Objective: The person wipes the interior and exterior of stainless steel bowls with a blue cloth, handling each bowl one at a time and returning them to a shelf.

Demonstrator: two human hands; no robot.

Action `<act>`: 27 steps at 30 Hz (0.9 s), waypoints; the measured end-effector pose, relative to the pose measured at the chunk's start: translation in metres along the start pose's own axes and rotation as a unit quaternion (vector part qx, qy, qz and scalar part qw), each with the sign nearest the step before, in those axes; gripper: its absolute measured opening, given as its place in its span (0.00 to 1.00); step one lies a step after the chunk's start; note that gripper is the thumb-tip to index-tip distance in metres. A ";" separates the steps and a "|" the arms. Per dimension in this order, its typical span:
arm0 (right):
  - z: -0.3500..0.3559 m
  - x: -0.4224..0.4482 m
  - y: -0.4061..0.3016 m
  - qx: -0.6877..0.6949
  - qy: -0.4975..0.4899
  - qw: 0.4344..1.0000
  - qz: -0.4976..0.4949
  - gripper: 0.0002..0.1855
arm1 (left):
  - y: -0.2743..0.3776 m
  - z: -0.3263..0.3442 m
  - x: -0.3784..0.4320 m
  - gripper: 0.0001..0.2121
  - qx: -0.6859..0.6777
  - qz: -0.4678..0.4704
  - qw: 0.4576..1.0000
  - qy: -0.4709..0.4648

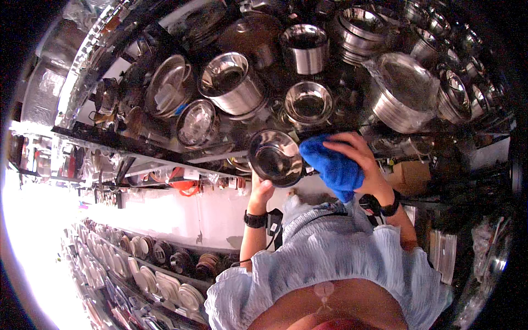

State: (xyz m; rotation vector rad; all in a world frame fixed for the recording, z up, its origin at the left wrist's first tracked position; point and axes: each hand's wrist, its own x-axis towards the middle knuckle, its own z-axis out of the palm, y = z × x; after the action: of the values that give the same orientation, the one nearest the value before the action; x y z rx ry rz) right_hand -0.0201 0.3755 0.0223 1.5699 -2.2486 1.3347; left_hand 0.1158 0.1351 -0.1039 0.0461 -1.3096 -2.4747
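Note:
A shiny stainless steel bowl (275, 159) is in my left hand (260, 194), gripped at its lower rim and tilted so that its inside faces up. Some of the left fingers are hidden behind the bowl. To its right, my right hand (359, 161) holds a bunched blue cloth (332, 165), fingers spread over its top. The cloth's left edge comes close to the bowl's rim; whether they touch I cannot tell. Just beyond the held bowl, a smaller steel bowl (308, 101) stands on the dark shelf (350, 95).
The shelf bears a steel pot (231, 84), a deep steel container (305, 49), a plastic-wrapped stack of steel plates (406, 90) and several other bowls. Its front edge (165, 150) runs close before me. Shelves with stacked plates (165, 284) stand behind me at the left. A cardboard box (408, 177) sits lower right.

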 end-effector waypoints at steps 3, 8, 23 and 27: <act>0.015 -0.004 0.011 0.079 0.036 0.995 0.042 0.33 | -0.010 0.031 -0.014 0.46 -0.041 -0.048 0.998 0.019; 0.070 -0.024 0.027 0.030 0.054 0.991 0.116 0.28 | -0.054 0.050 -0.023 0.56 0.070 -0.028 0.997 0.019; 0.055 -0.029 0.034 0.174 -0.164 0.969 -0.069 0.31 | -0.033 0.075 -0.014 0.58 0.284 0.074 0.956 0.033; 0.041 -0.029 0.027 0.101 -0.222 0.963 -0.111 0.32 | -0.018 0.079 -0.015 0.56 0.178 0.032 0.983 -0.004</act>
State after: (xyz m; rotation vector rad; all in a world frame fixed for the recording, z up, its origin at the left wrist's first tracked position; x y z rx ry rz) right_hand -0.0127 0.3705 -0.0337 2.3181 -2.1107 1.2853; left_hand 0.1100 0.2124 -0.0749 0.0800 -1.7129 -2.1612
